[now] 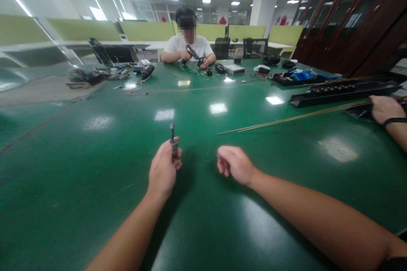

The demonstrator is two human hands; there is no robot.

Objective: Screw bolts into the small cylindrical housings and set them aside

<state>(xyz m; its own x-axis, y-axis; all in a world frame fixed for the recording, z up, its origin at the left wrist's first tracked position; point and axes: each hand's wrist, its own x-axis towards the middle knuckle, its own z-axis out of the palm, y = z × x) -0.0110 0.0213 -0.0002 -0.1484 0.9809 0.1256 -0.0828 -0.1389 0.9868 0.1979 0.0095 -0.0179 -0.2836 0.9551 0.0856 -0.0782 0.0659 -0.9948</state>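
Observation:
My left hand [163,167] is wrapped round a dark metal part with a narrow shaft [172,133], held upright. The shaft ends in a paler tip, and the thicker body below sits between thumb and fingers. To the right, my right hand [234,163] is closed, its fingertips curled together above the tabletop. A small dark speck shows at those fingertips, too small to name. The two hands are apart, with green tabletop [197,186] between them.
Thin brass-coloured rods [280,122] lead to another person's hand [386,110] at right, near a long black channel [343,93]. Across the table a person [187,44] holds a power drill [192,52]. Tools and parts [85,77] lie at the far left.

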